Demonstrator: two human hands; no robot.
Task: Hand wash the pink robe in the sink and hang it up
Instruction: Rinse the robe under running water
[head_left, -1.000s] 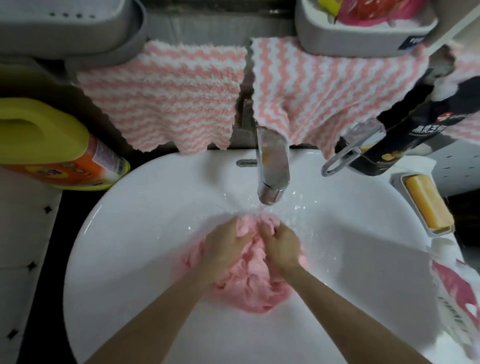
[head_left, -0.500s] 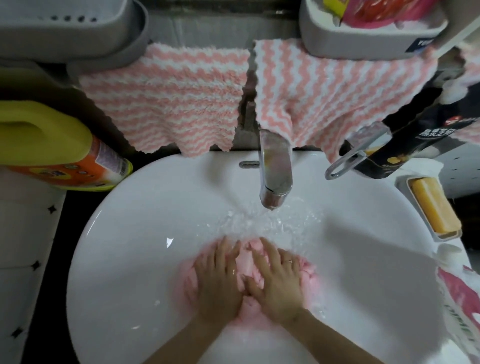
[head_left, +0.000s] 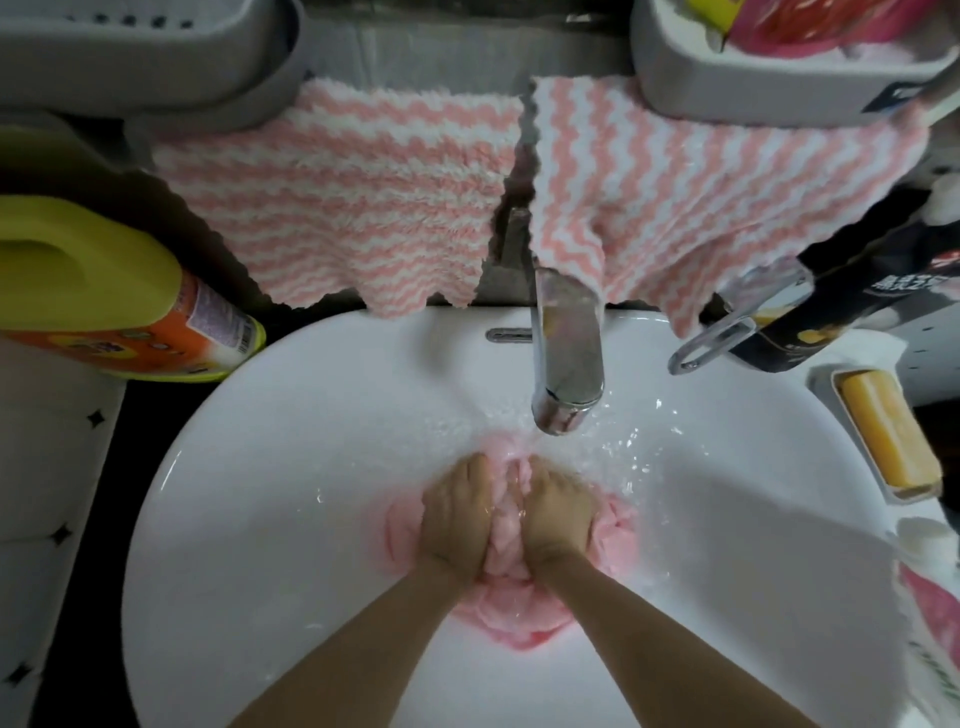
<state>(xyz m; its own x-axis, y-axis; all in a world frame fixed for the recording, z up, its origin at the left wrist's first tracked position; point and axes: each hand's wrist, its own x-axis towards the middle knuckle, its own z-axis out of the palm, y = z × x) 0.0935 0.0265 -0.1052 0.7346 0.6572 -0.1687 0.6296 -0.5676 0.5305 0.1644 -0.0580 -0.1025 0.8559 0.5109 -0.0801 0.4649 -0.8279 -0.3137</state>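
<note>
The pink robe (head_left: 506, 618) lies bunched and wet in the middle of the white sink (head_left: 260, 519). Side by side on top of it, my left hand (head_left: 457, 517) and my right hand (head_left: 558, 512) each grip a fold of the cloth with curled fingers, a ridge of pink fabric squeezed up between them. Water runs from the chrome tap (head_left: 566, 358) just beyond my fingers and splashes over the robe's far edge.
Two pink-and-white striped towels (head_left: 343, 208) hang behind the sink under grey shelves (head_left: 769, 67). A yellow detergent bottle (head_left: 104, 291) lies at the left. A yellow soap bar (head_left: 888, 431) sits in a dish at the right, near a dark pump bottle (head_left: 831, 312).
Half a second ago both hands lay flat with spread fingers on the robe. Now the fingers are curled and bunch the cloth together nearer the tap.
</note>
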